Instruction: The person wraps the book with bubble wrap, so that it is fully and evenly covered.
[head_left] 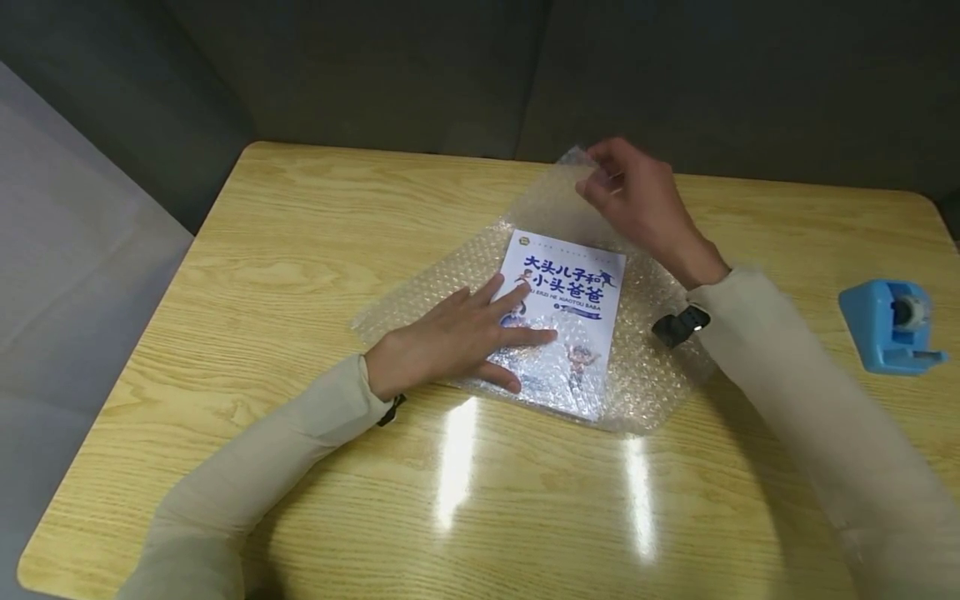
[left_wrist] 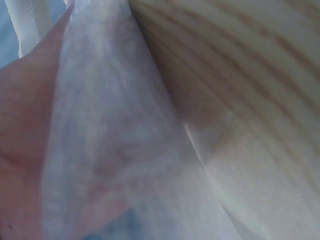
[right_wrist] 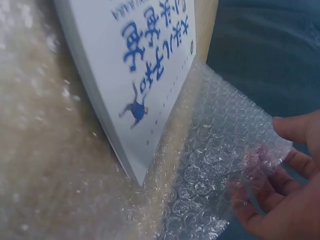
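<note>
Book (head_left: 564,321) cover: blue title "大头儿子和小头爸爸"; pinyin line beneath too small to read.

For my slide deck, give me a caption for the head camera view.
Left hand presses a book flat on bubble wrap while right hand lifts the wrap's far corner.

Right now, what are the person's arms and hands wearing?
Both hands are bare: the left hand and right hand carry no gloves or rings that show. Both arms wear long, close-fitting pale beige sleeves reaching the wrists, the left sleeve and right sleeve. A small black device sits at the right wrist, and a black strap end shows at the left wrist.
</note>
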